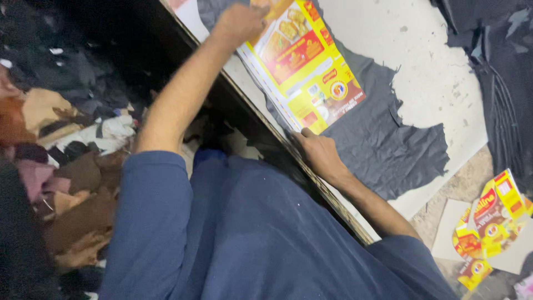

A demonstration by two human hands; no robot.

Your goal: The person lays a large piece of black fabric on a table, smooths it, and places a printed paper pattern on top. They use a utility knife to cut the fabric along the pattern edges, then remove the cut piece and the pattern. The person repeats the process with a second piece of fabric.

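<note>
The card [302, 61], a flattened yellow and red food carton printed with pictures of dishes, is lying on a ragged dark cloth [383, 144] spread over the white counter [444, 72]. The left hand [241, 22] is pinching its far end with the grip closed on it. The right hand [319, 153] is resting flat at its near corner, fingers open. Similar cartons [488, 228] are lying on the floor.

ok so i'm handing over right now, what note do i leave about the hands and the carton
Left hand: pinches the far end of the flattened carton.
Right hand: at the carton's near corner, by the table edge; grip unclear.
The carton lies flat on the dark grey sheet on the white table.
Done: carton laid on the sheet.
Left: no mark or cut along it shows yet.
</note>
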